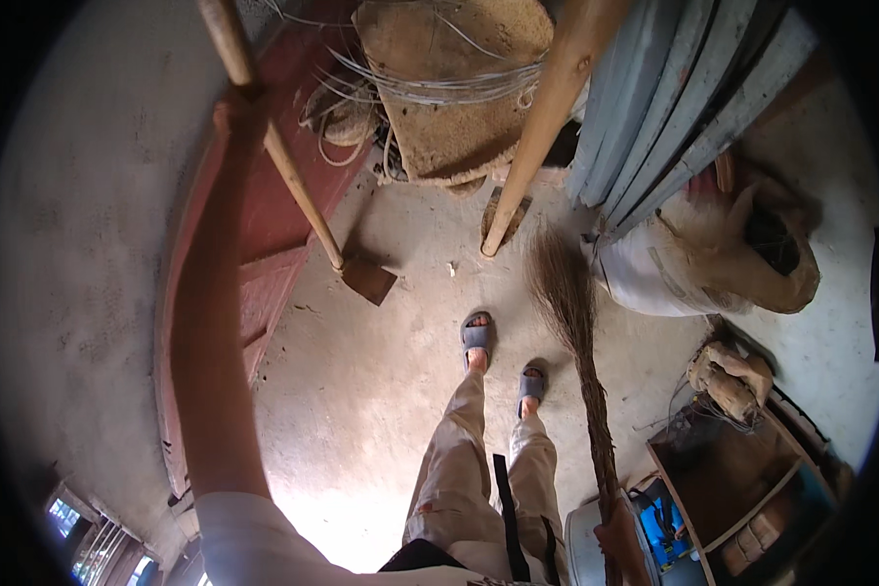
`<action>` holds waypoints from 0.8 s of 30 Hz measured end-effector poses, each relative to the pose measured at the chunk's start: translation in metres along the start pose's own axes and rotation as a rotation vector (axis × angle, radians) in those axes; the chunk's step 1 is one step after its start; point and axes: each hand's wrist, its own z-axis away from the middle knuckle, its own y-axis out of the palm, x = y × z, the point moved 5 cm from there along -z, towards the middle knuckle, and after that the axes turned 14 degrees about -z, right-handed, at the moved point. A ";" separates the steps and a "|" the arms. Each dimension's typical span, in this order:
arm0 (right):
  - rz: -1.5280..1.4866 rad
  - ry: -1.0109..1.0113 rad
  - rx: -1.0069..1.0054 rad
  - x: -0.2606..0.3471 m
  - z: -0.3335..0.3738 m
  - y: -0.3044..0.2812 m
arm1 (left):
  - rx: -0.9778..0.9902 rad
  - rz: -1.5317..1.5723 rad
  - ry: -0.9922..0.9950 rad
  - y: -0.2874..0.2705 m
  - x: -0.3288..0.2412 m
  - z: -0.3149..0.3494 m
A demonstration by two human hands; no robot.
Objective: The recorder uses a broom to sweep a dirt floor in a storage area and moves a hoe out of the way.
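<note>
My left hand [242, 109] is raised at the upper left, its fingers wrapped around a long wooden handle. The handle belongs to a hoe [303, 195] with a squarish dark metal blade, which is down by the floor. At the lower right my right hand [620, 539] grips the stem of a twig broom [581, 337]. Its brown bristles fan out away from me, near a white sack. A second hoe [547, 117], with a thick wooden handle, stands between the two; neither hand touches it.
A reddish wooden panel [264, 225] lines the left wall. Ahead are a tan board [449, 88] wrapped in wire and several grey poles [654, 107]. On the right stand a white sack [664, 259] and an open wooden cabinet [742, 469]. My sandalled feet are on the concrete floor [361, 391].
</note>
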 end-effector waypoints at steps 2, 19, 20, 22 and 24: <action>0.006 -0.032 0.018 0.009 0.007 0.001 | 0.246 0.302 -0.142 -0.019 0.023 0.020; -0.026 -0.268 0.068 -0.094 -0.021 -0.016 | 0.398 0.616 0.073 -0.126 -0.003 0.321; -0.007 -0.263 0.044 -0.099 -0.024 -0.020 | 0.445 0.662 0.021 -0.124 0.012 0.347; -0.010 -0.262 0.017 -0.102 -0.020 -0.026 | 0.486 0.620 -0.066 -0.129 0.023 0.400; -0.029 -0.228 0.020 -0.103 -0.018 -0.028 | 0.506 0.532 -0.076 -0.139 0.016 0.459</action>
